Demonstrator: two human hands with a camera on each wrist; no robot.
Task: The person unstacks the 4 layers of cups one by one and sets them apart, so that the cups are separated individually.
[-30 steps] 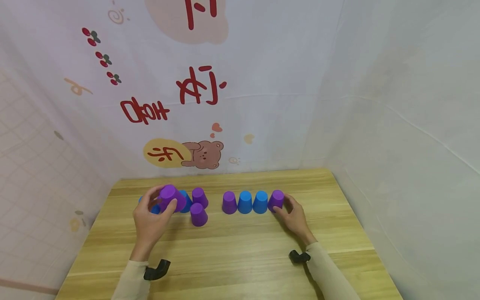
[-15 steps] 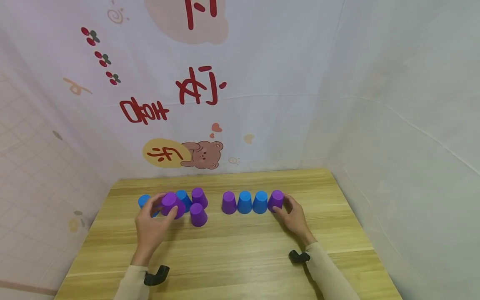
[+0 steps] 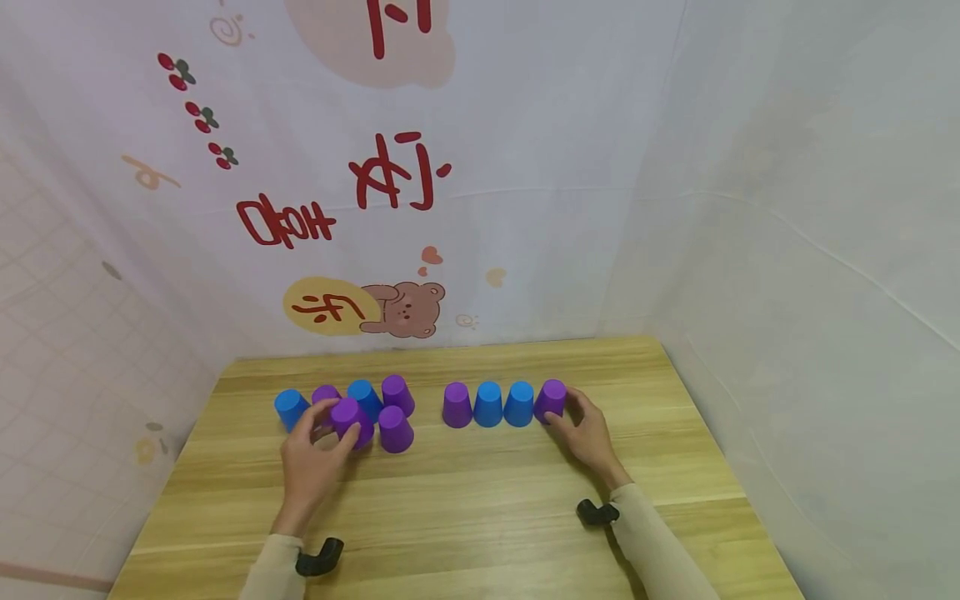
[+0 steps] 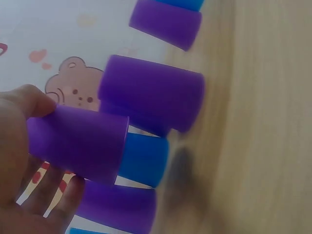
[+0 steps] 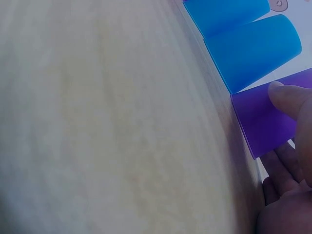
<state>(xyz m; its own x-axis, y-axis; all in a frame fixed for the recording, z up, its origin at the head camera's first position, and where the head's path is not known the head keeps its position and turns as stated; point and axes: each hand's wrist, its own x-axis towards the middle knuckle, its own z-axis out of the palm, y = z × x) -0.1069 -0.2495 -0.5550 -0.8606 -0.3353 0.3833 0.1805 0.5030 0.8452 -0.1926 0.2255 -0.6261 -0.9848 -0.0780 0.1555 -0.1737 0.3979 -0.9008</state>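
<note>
My left hand [image 3: 310, 462] grips an upside-down purple cup [image 4: 78, 141] between thumb and fingers. That cup hangs a little above the table, in front of the left back row. Beside it on the right, a lone purple cup [image 3: 396, 430] stands in front of that row. The row holds a blue cup [image 3: 290, 408], a purple cup [image 3: 326, 395] partly hidden by the held one, another blue cup [image 3: 363, 400] and a purple cup [image 3: 397, 396]. At the right row's end, my right hand [image 3: 587, 433] holds a purple cup [image 5: 265, 114] standing rim-down on the table.
The right row continues leftward with a blue cup [image 3: 519, 404], a second blue cup [image 3: 488, 404] and a purple cup [image 3: 457, 406]. A gap parts the two rows. Behind the wooden table [image 3: 480, 517] hangs a printed white wall cloth [image 3: 555, 250].
My left hand has lowered its purple cup and brought it toward me, uncovering the blue and purple cups behind. My right hand stays on its cup.
</note>
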